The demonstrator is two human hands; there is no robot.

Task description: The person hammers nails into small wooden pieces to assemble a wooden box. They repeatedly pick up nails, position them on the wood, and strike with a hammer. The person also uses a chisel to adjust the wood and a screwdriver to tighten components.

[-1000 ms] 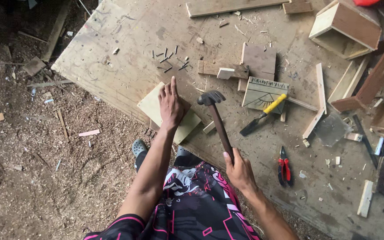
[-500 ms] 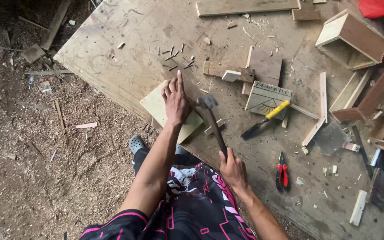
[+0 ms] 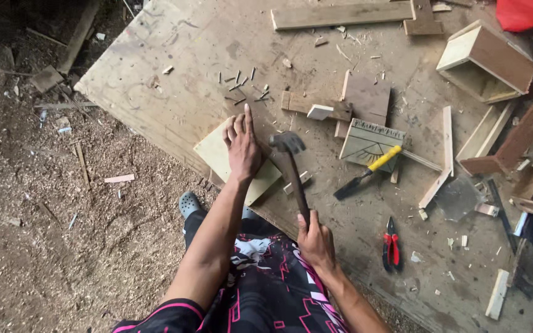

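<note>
The left hand [image 3: 242, 148] lies flat, fingers spread, pressing a pale plywood piece [image 3: 224, 157] at the near edge of the big work board [image 3: 174, 80], while the right hand [image 3: 316, 243] grips a hammer [image 3: 291, 166] whose head hangs just beside those fingers, loose nails [image 3: 242, 86] scattered beyond

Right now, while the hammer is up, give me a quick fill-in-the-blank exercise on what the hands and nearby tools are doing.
1. The right hand grips the dark-handled ____ by the end of its handle.
2. The left hand lies flat on the pale square ____ board.
3. The trowel on the plywood work surface has a ____ handle.
4. The red-handled pliers lie to the ____ of the right hand.

Missing words: hammer; wooden; yellow; right
</note>
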